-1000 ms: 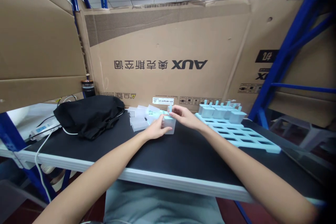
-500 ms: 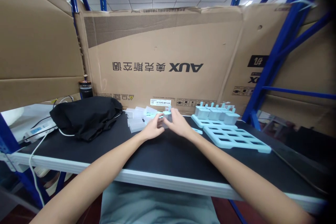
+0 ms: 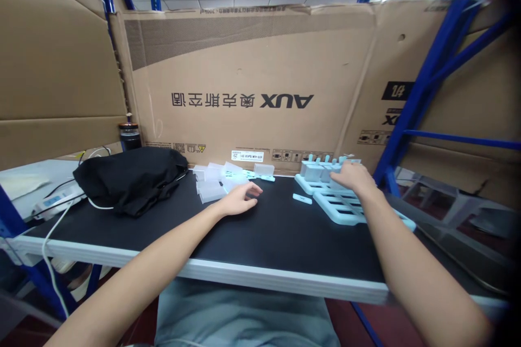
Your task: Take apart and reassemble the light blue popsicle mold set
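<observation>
My left hand (image 3: pixel 240 199) is open over the black table, its fingers loosely curved and apart, with nothing in them. Just beyond it lies a pile of clear plastic cups (image 3: pixel 209 184) with light blue sticks (image 3: pixel 238 174). My right hand (image 3: pixel 353 176) reaches to the light blue rack (image 3: pixel 342 212), its fingers closed round a clear cup with a blue top; the hand hides most of that cup. Beside it, several clear cups (image 3: pixel 313 172) with blue sticks stand upright in the rack's back part. A single blue stick piece (image 3: pixel 302 199) lies left of the rack.
A black cloth bag (image 3: pixel 132 179) and a white power strip (image 3: pixel 59 201) lie at the left, with a dark jar (image 3: pixel 129 136) behind. A large cardboard panel (image 3: pixel 244 65) closes off the back. Blue metal posts (image 3: pixel 423 81) stand at the sides.
My right hand has moved right, from beside my left hand to the rack, with the cup. My left hand stays near its place, now apart from the cup.
</observation>
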The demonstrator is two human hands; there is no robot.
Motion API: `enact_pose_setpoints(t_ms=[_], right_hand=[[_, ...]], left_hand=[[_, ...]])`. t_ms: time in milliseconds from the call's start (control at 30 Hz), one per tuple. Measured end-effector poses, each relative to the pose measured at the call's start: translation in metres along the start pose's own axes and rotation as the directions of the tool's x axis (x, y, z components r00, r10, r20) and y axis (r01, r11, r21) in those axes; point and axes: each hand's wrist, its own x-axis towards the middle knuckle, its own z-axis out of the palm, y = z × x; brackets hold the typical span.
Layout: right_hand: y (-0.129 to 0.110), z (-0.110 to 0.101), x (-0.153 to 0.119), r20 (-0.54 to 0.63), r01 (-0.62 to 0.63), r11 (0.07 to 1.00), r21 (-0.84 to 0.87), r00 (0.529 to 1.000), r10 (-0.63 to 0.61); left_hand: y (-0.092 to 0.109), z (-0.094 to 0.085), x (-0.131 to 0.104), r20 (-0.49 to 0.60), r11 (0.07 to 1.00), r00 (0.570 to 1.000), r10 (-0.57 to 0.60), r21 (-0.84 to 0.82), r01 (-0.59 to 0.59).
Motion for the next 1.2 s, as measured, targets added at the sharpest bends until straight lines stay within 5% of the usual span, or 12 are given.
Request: enact_pose_setpoints(t_ms=[467, 633, 767, 900, 1000, 1067, 1133, 1200], right_hand=[[-0.011, 0.007, -0.009, -0.053, -0.158, 0.985, -0.075, 0.987, 0.154], [-0.005, 0.014, -0.006, -0.097, -0.124, 0.992, -0.025, 0.988, 0.121], [-0.004, 0.019, -0.007, -0.114, -0.110, 0.994, -0.011, 0.988, 0.108], [-0.022, 0.007, -0.019, -0.370, -0.161, 0.985, 0.069, 0.912, 0.175], [-0.056, -0.002, -0.026, -0.534, 0.051, 0.997, 0.051, 0.845, -0.016], [-0.086, 0.001, -0.022, -0.429, 0.311, 0.950, -0.014, 0.856, -0.287], [-0.117, 0.011, -0.014, -0.251, 0.519, 0.853, -0.050, 0.821, -0.513], [-0.142, 0.025, -0.003, -0.113, 0.605, 0.793, -0.071, 0.785, -0.609]], left_hand=[[0.004, -0.001, 0.000, 0.048, 0.984, 0.998, 0.032, 0.171, -0.040], [0.005, -0.004, -0.001, 0.046, 0.859, 0.992, 0.113, 0.497, -0.121], [0.010, -0.008, -0.002, -0.064, 0.741, 0.990, 0.126, 0.670, -0.051], [0.010, -0.008, -0.002, -0.133, 0.694, 0.983, 0.128, 0.720, 0.007], [0.007, -0.006, -0.002, -0.102, 0.680, 0.990, 0.095, 0.733, 0.010], [0.007, -0.005, -0.003, -0.080, 0.668, 0.994, 0.072, 0.744, 0.011], [0.007, -0.005, -0.003, -0.066, 0.651, 0.996, 0.058, 0.759, 0.012], [0.008, -0.004, -0.004, -0.062, 0.634, 0.997, 0.044, 0.773, 0.020]])
